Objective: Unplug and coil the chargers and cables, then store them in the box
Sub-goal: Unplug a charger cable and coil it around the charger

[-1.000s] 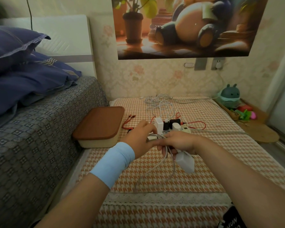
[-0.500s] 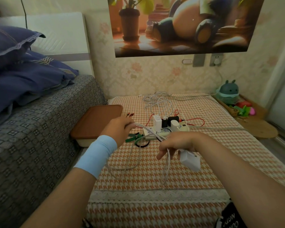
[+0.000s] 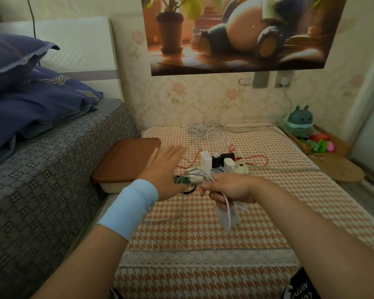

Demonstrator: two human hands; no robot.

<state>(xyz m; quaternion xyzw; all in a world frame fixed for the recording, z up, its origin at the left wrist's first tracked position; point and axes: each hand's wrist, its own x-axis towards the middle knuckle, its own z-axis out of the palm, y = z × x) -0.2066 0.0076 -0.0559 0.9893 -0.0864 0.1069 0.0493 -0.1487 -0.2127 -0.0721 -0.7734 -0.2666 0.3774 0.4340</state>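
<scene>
My right hand (image 3: 229,188) grips a bundle of white cable loops, and a white charger (image 3: 227,216) hangs blurred below it. The white cable (image 3: 164,220) trails from the bundle down onto the mat. My left hand (image 3: 164,171), with a light blue wristband, is spread flat with straight fingers beside the bundle, holding nothing. Behind the hands lies a white power strip (image 3: 235,169) with a white charger (image 3: 206,159), a black plug (image 3: 227,157) and another white plug (image 3: 229,164) in it. Red cable (image 3: 261,157) and a tangle of white cables (image 3: 209,132) lie beyond. The box (image 3: 125,162) with its brown lid on stands at the left.
A bed (image 3: 41,169) with a checked grey cover and blue pillows runs along the left. The orange houndstooth mat (image 3: 203,234) covers the floor. A green plush toy (image 3: 299,124) and small toys sit at the right by a round wooden board (image 3: 341,173). Wall sockets (image 3: 283,79) are above.
My left hand has let go of the cable and opened flat, swinging out to the left. My right hand has drawn the loops together, and the hanging charger swings under it.
</scene>
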